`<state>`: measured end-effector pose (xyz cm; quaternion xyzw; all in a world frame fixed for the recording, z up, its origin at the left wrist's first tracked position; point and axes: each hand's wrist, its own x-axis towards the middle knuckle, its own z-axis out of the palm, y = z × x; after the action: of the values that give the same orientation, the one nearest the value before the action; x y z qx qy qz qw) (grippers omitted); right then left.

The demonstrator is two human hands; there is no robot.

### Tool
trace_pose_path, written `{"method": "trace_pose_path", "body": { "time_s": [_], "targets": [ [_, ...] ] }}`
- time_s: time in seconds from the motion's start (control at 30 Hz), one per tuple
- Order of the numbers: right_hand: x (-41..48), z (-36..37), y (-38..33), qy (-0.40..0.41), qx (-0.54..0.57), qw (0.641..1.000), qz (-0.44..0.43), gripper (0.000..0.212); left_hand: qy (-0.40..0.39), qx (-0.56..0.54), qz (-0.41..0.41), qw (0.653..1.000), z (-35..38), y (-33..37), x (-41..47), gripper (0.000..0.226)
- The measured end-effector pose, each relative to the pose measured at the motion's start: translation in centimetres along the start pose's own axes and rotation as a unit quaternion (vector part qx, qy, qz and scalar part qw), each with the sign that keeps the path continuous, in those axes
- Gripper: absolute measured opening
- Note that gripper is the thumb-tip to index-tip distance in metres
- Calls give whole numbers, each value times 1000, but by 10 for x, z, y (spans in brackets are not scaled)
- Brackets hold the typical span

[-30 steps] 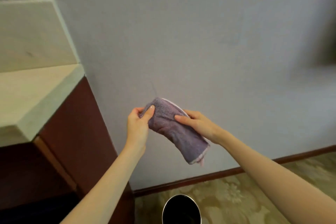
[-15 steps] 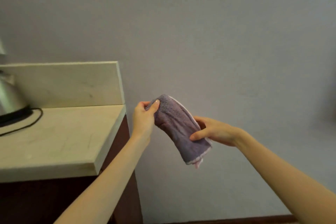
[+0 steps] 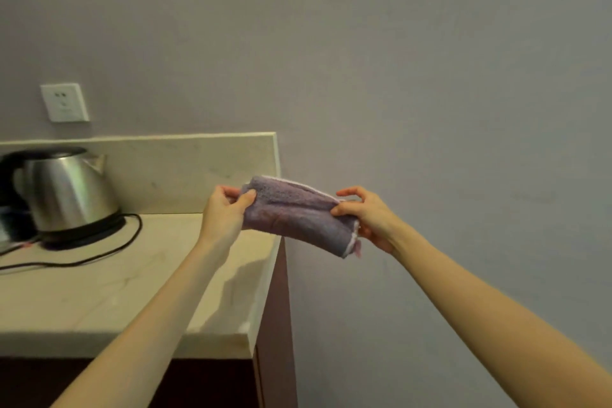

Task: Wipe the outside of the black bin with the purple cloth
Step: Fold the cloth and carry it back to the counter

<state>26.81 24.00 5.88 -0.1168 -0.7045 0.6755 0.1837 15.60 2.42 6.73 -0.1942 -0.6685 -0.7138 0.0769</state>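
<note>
Purple cloth, folded into a thick pad, hangs in the air between my hands, just past the right corner of the pale stone surface. My left hand pinches its left end, thumb on the near face, and my right hand pinches the right end near the white-trimmed edge. I judge the wiping not yet begun: the cloth touches nothing but my hands, so the whole outside of the black bin is left to do. That bin does not show at all, and I cannot tell where it stands. A steel kettle is cut off at the left edge, and parts of my fingers are hidden behind the cloth.
</note>
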Motion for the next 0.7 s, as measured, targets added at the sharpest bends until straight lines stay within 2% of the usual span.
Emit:
{"method": "trace_pose_path", "body": {
  "time_s": [0.13,0.2,0.37,0.47,0.6,0.7],
  "targets": [
    [39,47,3,37,2,999,-21,44,1,28,-5,1000,-28,-24,35,19],
    [56,67,8,63,-6,997,-45,47,12,56,-18,998,-38,-40,53,25],
    [94,108,24,105,-96,986,-88,38,75,173,-60,980,-53,-74,99,15],
    [111,125,34,78,-132,982,-109,38,90,212,-74,970,-60,-91,120,11],
    [128,136,47,-11,-151,984,-99,47,102,225,-115,962,-71,-109,139,11],
    [137,135,53,-16,-226,967,-114,44,92,240,-126,958,-76,-120,141,12]
  ]
}}
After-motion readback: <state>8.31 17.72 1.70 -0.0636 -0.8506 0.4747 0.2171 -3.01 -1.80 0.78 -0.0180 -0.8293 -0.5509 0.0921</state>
